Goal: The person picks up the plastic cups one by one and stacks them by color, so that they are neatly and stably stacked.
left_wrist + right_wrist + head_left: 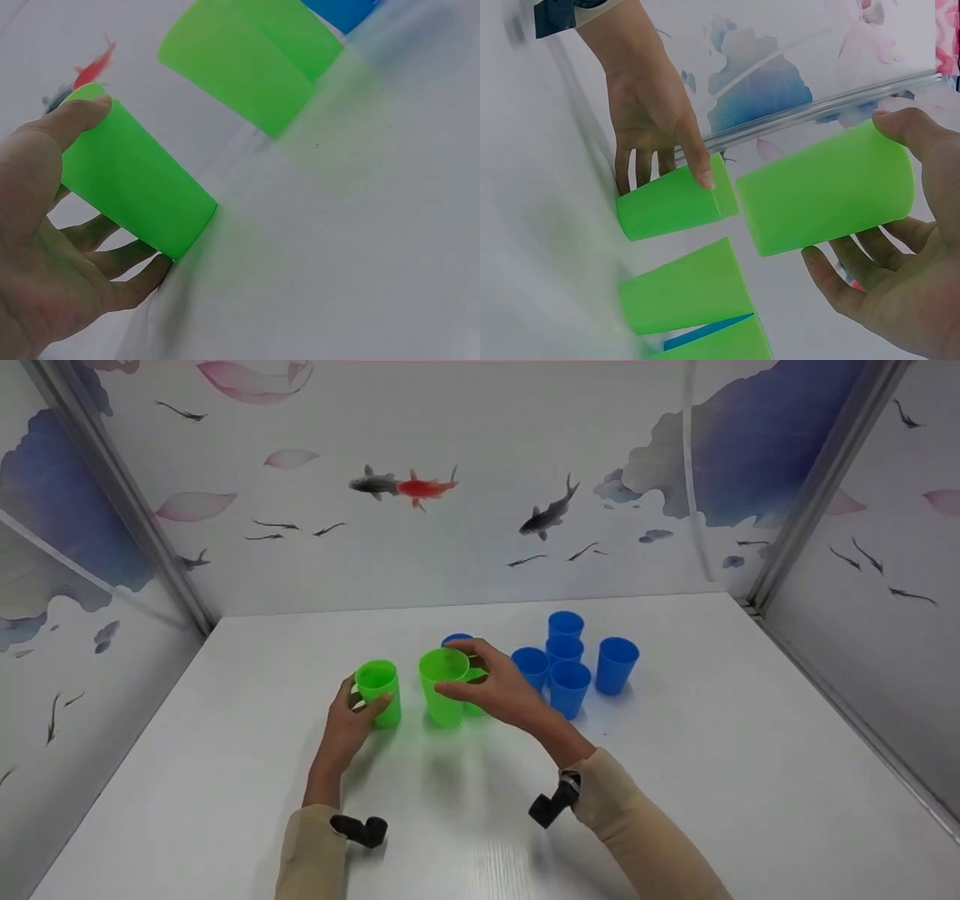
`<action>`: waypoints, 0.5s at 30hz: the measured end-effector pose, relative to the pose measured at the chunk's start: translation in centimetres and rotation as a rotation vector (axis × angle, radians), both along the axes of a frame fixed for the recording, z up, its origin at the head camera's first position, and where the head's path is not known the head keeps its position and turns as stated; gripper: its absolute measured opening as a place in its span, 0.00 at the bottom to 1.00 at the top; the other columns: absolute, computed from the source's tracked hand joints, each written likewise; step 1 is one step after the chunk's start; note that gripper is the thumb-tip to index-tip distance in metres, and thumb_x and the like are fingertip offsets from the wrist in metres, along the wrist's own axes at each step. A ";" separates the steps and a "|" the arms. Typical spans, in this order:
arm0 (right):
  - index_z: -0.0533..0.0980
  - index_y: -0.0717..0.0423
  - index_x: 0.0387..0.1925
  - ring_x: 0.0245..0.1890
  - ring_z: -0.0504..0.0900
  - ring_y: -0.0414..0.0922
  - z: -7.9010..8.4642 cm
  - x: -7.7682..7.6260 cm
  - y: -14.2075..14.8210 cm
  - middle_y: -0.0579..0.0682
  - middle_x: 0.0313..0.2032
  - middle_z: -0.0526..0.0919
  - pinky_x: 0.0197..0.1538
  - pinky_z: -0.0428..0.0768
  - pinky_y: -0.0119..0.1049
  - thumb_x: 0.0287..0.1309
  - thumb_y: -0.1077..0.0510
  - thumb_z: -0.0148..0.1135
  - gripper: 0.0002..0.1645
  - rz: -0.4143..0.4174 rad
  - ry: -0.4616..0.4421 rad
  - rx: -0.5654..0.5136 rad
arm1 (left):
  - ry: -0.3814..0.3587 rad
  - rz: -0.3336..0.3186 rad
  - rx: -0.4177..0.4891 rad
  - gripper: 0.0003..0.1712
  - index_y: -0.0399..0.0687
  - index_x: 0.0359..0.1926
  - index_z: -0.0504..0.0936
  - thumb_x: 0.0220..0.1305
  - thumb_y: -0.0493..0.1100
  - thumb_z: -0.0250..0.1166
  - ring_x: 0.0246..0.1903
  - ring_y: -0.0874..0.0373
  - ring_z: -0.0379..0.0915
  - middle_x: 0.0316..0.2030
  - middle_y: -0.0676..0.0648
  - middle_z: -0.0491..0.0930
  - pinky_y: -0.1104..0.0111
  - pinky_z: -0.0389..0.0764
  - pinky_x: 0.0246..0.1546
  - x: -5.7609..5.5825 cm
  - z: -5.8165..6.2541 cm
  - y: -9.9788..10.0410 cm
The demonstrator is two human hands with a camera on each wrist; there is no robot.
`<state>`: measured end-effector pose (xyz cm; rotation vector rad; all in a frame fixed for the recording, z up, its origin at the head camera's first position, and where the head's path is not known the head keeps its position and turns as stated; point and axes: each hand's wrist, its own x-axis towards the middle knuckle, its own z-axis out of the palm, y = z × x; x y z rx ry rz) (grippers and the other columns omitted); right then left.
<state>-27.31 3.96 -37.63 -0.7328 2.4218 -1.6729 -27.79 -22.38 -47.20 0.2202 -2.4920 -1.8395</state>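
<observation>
My left hand (pixel 351 729) grips an upright green cup (pixel 139 180) at the left of the group, thumb near its rim and fingers round the far side. In the right wrist view my right hand (pixel 900 292) holds a second green cup (pixel 825 191) raised off the table, thumb at one end and fingertips along its side. Below that cup, two more green cups stand close together, a nearer green cup (pixel 686 289) and another green cup (pixel 716 343) at the bottom edge. From the head, the raised cup overlaps the standing ones.
Several blue cups (pixel 568 690) stand grouped right of my right hand, with one blue cup (pixel 616 666) a little apart. Another blue cup (pixel 456 638) shows behind the green ones. Printed wall panels (pixel 465 562) enclose the white table (pixel 187 780).
</observation>
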 end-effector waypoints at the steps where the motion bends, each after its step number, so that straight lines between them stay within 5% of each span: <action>1: 0.69 0.46 0.68 0.61 0.77 0.49 0.1 -0.2 -0.2 0.51 0.63 0.76 0.59 0.82 0.44 0.58 0.43 0.71 0.39 -0.003 0.003 -0.004 | -0.002 0.001 -0.004 0.53 0.53 0.79 0.48 0.65 0.62 0.66 0.75 0.38 0.54 0.75 0.35 0.57 0.46 0.63 0.73 0.0 0.0 0.0; 15: 0.67 0.47 0.70 0.62 0.77 0.49 1.1 -2.2 -3.8 0.51 0.63 0.74 0.53 0.85 0.38 0.58 0.43 0.71 0.41 0.036 0.006 -0.008 | -0.018 -0.005 -0.001 0.52 0.56 0.79 0.49 0.64 0.62 0.66 0.76 0.40 0.53 0.75 0.37 0.58 0.47 0.62 0.74 -0.1 0.2 0.0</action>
